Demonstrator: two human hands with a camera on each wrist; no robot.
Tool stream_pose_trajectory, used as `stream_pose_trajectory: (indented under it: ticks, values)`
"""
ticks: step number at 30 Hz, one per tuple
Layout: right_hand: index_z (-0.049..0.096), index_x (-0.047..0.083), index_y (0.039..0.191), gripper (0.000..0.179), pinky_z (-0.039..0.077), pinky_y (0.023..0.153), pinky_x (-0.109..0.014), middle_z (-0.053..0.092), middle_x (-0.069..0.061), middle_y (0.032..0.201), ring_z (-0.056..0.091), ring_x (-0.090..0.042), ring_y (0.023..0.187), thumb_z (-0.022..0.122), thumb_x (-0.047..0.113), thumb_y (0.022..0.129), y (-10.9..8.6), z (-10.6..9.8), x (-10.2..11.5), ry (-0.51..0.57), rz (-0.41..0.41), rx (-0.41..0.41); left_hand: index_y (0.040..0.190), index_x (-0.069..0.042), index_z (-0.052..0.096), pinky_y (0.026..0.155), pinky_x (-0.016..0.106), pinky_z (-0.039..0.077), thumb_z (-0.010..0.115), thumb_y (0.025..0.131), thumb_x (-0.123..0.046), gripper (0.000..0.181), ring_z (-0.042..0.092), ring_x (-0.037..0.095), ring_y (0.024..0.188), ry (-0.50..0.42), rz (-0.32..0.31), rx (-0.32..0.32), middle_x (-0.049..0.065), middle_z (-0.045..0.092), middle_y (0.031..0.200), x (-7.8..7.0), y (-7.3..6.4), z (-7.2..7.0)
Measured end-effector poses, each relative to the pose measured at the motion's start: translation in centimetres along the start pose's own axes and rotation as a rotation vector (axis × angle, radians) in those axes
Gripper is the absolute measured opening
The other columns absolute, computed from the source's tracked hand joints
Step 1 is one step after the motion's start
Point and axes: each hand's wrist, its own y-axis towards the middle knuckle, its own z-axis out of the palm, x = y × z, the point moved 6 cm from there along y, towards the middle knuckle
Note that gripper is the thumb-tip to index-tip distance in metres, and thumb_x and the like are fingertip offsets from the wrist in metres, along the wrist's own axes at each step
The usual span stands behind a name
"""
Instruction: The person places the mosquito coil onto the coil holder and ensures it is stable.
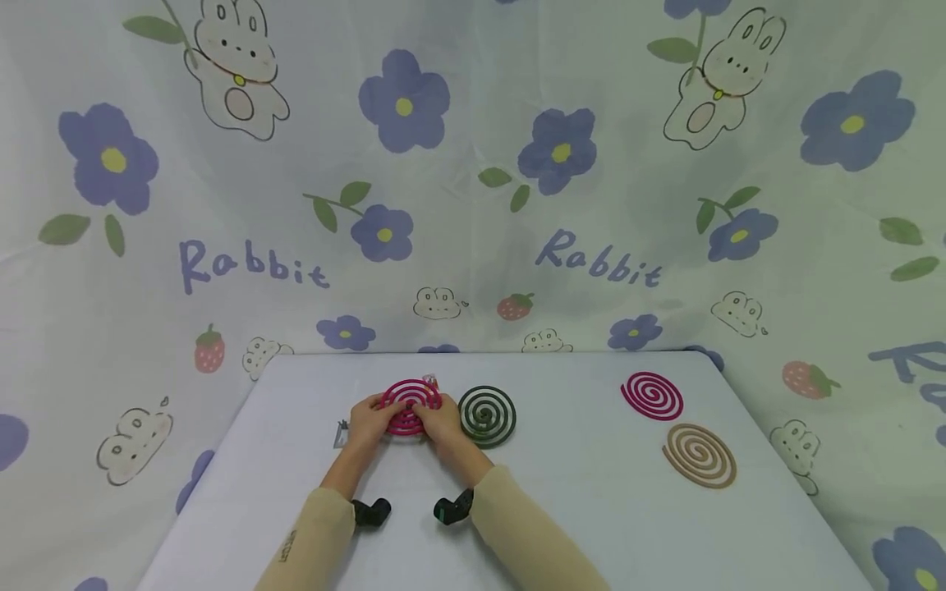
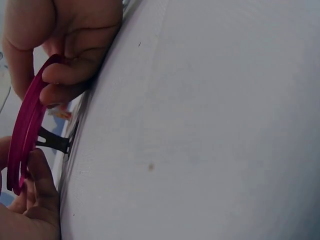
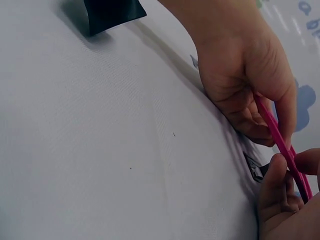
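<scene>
Both hands hold a pink mosquito coil (image 1: 411,396) raised a little above the table, with thumbs on its face. My left hand (image 1: 367,425) pinches its left side and my right hand (image 1: 444,422) its right side. Seen edge-on in the left wrist view, the coil (image 2: 26,120) sits between thumbs and curled fingers. A dark metal piece (image 2: 55,141) shows behind it, close to the table; whether it touches the coil I cannot tell. Beside the right hand lies a dark green coil (image 1: 487,417). A small metal stand (image 1: 342,434) is left of the left hand.
Another pink coil (image 1: 653,396) and a tan coil (image 1: 700,456) lie on the white table (image 1: 576,501) at the right. Behind the hands is a small red-and-white item (image 1: 431,382), partly hidden. A patterned curtain (image 1: 473,180) hangs beyond the table's back edge.
</scene>
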Motion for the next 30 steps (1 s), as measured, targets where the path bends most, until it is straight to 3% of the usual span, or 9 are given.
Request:
stream_pose_trajectory:
  ticks: [3,6,11,18,30]
  values:
    - [0.052,-0.003,0.118,0.037,0.05,0.044,-0.027,0.064,-0.012,0.095,0.058,-0.015,0.052,0.069,0.015,0.09,-0.3,0.1,0.1,0.021,0.017,0.036,0.13,0.006,0.054,0.095,0.04,0.046,0.075,0.085,-0.023,0.058,0.056,0.031,0.115,-0.013,0.004,0.002,0.026,0.058,0.126,0.0,0.1,0.1]
    - [0.049,-0.003,0.121,0.038,0.047,0.041,-0.025,0.063,-0.012,0.092,0.053,-0.014,0.045,0.067,0.013,0.091,-0.7,0.0,0.1,0.007,0.035,0.059,0.13,0.005,0.053,0.095,0.04,0.046,0.076,0.085,-0.023,0.058,0.056,0.03,0.115,-0.021,-0.004,0.001,0.026,0.058,0.126,0.0,0.0,0.1]
    - [0.05,-0.001,0.124,0.039,0.048,0.042,-0.024,0.062,-0.011,0.093,0.053,-0.014,0.046,0.067,0.013,0.091,-1.1,-0.3,0.2,-0.016,0.067,0.062,0.13,0.005,0.054,0.095,0.039,0.047,0.076,0.085,-0.024,0.058,0.057,0.03,0.115,-0.012,-0.002,-0.006,0.025,0.059,0.125,0.0,0.0,0.0]
    - [0.048,0.0,0.122,0.037,0.049,0.042,-0.023,0.065,-0.012,0.085,0.063,-0.016,0.052,0.065,0.013,0.092,-1.4,-0.7,0.3,-0.015,0.088,0.092,0.129,0.005,0.055,0.093,0.036,0.048,0.076,0.085,-0.023,0.056,0.058,0.029,0.112,0.01,0.012,-0.02,0.025,0.06,0.123,-0.1,-0.2,-0.1]
    - [0.044,-0.001,0.123,0.038,0.052,0.049,-0.024,0.064,-0.011,0.084,0.062,-0.013,0.055,0.064,0.012,0.093,-2.0,-1.0,0.2,-0.013,0.055,0.122,0.13,0.008,0.053,0.091,0.035,0.048,0.075,0.087,-0.024,0.058,0.057,0.031,0.113,0.006,0.029,-0.026,0.027,0.059,0.123,-0.3,-0.6,0.1]
